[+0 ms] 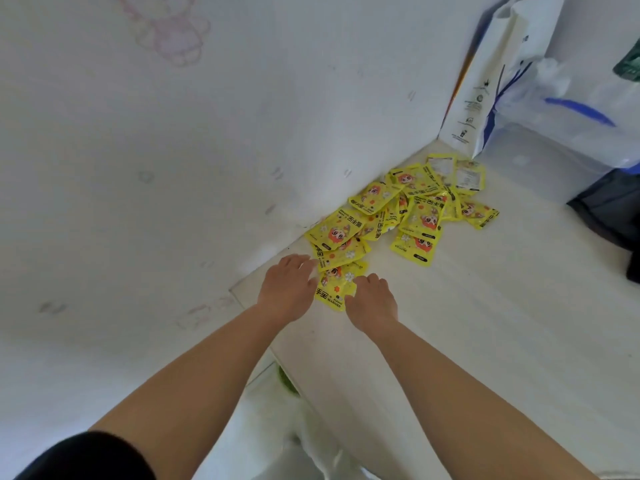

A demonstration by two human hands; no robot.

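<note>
Several yellow hand-warmer packets point(412, 209) lie scattered in a loose pile on a white table point(485, 323), against the wall. The nearest packet point(337, 284) lies between my two hands. My left hand point(289, 287) reaches over its left edge with fingers extended, the fingertips touching the packets. My right hand point(372, 301) rests on the packet's right edge with fingers curled down onto it; whether it grips the packet I cannot tell.
A white wall point(173, 168) with faint drawings runs along the table's left side. A white paper bag point(491, 81) and a clear plastic bag point(581, 133) stand at the back right. A dark object point(609, 209) sits at the right edge.
</note>
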